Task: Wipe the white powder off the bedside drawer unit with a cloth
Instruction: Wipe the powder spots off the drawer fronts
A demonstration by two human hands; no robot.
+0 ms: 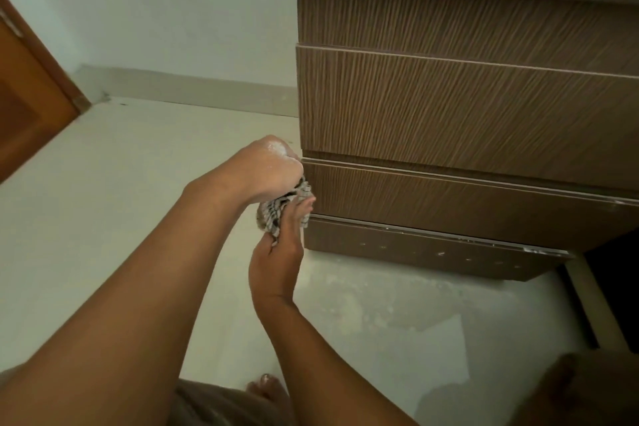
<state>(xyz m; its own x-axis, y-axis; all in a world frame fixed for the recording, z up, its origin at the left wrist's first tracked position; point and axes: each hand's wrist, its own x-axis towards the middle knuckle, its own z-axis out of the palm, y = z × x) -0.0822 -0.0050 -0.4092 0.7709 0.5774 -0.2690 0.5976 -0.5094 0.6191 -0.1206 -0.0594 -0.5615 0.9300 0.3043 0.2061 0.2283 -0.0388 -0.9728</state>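
Checked cloth [276, 214], bunched at frame centre beside the drawer unit [449, 107], is gripped above by the powder-dusted left hand [269, 169] and below by the right hand [276, 259].

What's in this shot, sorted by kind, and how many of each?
Hands: 2, the left hand and right hand, both on the cloth
Cloths: 1, the checked cloth
Drawer units: 1, the brown drawer unit
Doors: 1, the orange door
Total: 5
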